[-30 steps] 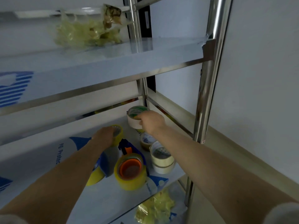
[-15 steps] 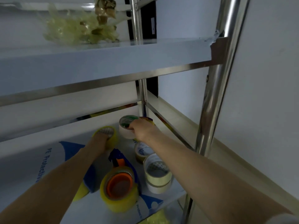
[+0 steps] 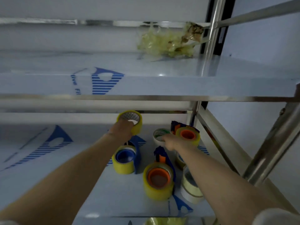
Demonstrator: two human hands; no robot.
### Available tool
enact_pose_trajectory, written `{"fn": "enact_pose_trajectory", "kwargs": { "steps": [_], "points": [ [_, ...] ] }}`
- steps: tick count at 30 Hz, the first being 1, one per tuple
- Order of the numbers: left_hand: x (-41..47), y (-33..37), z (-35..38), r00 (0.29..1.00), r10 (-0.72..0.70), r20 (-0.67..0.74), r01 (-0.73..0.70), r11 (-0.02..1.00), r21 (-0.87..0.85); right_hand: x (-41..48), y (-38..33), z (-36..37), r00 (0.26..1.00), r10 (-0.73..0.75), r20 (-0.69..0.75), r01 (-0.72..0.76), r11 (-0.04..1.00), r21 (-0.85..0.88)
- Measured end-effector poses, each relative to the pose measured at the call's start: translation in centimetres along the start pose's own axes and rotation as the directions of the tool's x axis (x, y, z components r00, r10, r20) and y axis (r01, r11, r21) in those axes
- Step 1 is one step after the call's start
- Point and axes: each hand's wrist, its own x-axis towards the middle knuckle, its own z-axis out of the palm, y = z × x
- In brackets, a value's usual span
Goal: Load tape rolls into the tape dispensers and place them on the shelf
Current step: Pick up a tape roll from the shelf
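Fingers (image 3: 129, 127) of the left hand (image 3: 121, 132) curl round a yellow tape roll (image 3: 138, 126) near the shelf's (image 3: 78, 130) back edge. The right hand (image 3: 169, 143) grips a white roll (image 3: 157, 137). Both rolls look light, stiff and slick-sided, best held by rim and core.

Left hand (image 3: 122, 131) curled, right hand (image 3: 169, 143) perhaps likewise.

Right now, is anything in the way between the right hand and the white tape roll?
Nothing visible. The right hand holds the white tape roll by its near rim. An orange-cored dispenser stands close beside it on the right, not between them.
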Motion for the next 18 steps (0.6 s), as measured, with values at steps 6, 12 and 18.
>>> {"fn": "enact_pose_trajectory", "kwargs": {
  "steps": [6, 12, 18],
  "points": [
    [-4.8, -0.8, -0.5, 0.998, -0.060, -0.027, 0.062, 0.995, 0.073, -0.6, -0.5, 1.1, 0.987, -0.150, -0.055, 0.139, 0.974, -0.177],
    [-9.0, -1.3, -1.0, 0.989, -0.136, -0.058, 0.141, 0.985, 0.097, 0.8, -0.5, 1.3, 0.987, 0.007, -0.160, 0.004, 0.998, 0.065],
    [-12.7, -3.5, -1.9, 0.970, -0.244, -0.012, 0.243, 0.970, -0.029, -2.2, -9.6, -0.4, 0.797, -0.503, -0.334, 0.566, 0.815, 0.123]
  ]
}}
